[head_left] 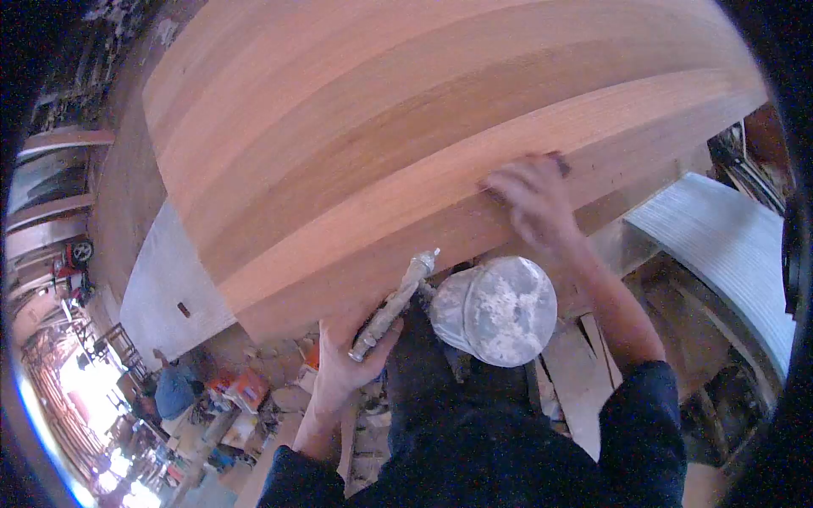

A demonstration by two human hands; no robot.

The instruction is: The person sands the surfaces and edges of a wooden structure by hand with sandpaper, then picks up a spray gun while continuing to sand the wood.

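A wide wooden panel [339,169] with light and dark bands fills the upper part of the view. My left hand [356,347] is closed around the handle of a spray gun [394,306], near the panel's lower edge. The gun's nozzle end points up and to the right, and its round, paint-spattered cup [511,311] hangs to the right of the handle. My right hand [532,199] is over the panel's near edge, blurred, with its fingers curled; a small dark thing shows by its fingertips, too unclear to name.
Corrugated sheet [720,245] lies at the right. A pale sheet [174,292] with a small slot sits under the panel's left corner. Cluttered floor with orange items [246,389] is at lower left, where a crouched person in blue [176,389] seems visible.
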